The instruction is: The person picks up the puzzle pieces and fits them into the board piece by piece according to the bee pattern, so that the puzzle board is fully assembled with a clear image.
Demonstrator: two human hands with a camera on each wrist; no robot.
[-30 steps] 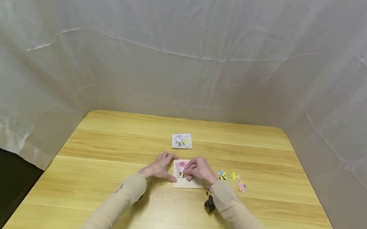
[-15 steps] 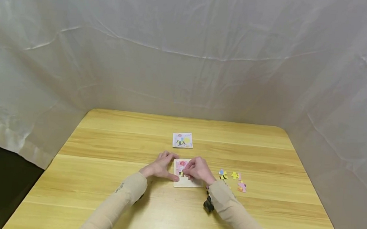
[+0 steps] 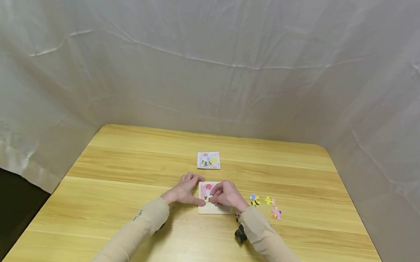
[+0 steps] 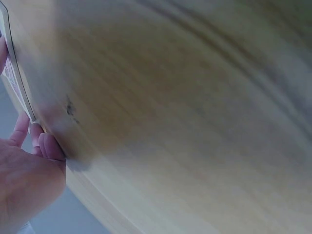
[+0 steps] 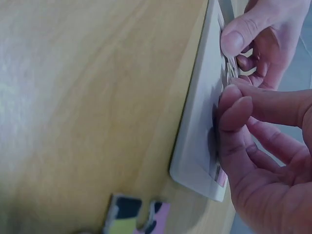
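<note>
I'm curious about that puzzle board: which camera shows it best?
The right wrist view: the puzzle board fills it close up, edge-on, under the right hand. The head view shows it small between both hands; the left wrist view catches only a blurred edge.

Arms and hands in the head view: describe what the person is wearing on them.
Both arms wear long, close-fitting beige sleeves reaching the wrists. The left sleeve carries a small dark printed marking on the forearm. A small black device hangs under the right sleeve near the wrist. The left hand and right hand are bare: no gloves; rings cannot be made out.
</note>
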